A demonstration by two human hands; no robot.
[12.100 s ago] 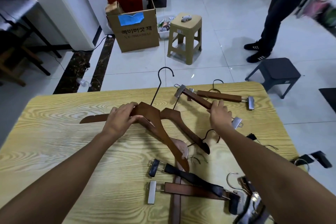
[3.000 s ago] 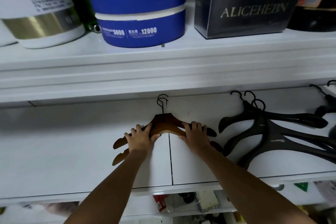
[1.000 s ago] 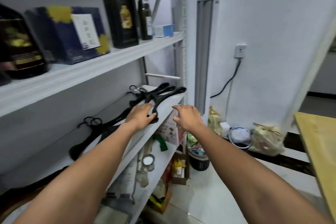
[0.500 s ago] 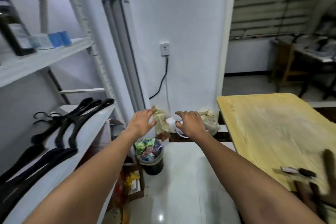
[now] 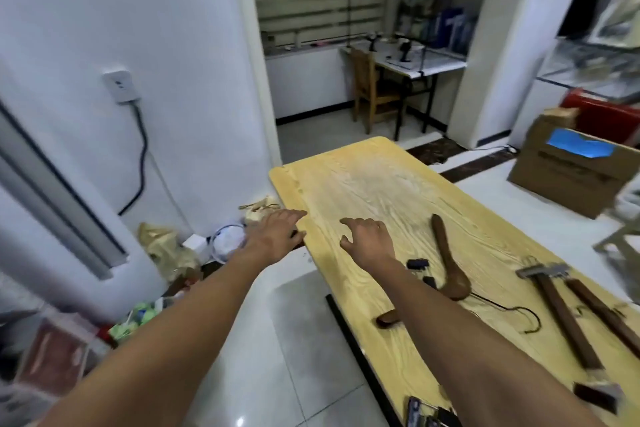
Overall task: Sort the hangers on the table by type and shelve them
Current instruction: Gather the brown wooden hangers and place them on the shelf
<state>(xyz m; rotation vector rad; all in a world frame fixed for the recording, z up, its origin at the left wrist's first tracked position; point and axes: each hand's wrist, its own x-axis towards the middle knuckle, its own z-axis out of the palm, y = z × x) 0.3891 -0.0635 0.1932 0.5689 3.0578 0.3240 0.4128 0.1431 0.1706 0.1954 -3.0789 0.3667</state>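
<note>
when reaching for the brown coat hanger (image 5: 446,253), lying flat on the yellow table (image 5: 363,177) near the right hand (image 5: 367,239), grab its thick middle. leave the clip hangers (image 5: 562,315) for another pile. right hand and left hand (image 5: 273,236) both empty, fingers loose.

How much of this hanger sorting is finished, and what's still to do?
Done: the table holds fewer curved wooden hangers than earlier, so some seem to have been shelved.
In hand: nothing. The left hand and right hand are both empty, reaching toward the table.
Left: one curved wooden hanger and the wooden clip hangers beside it still lie there.
</note>
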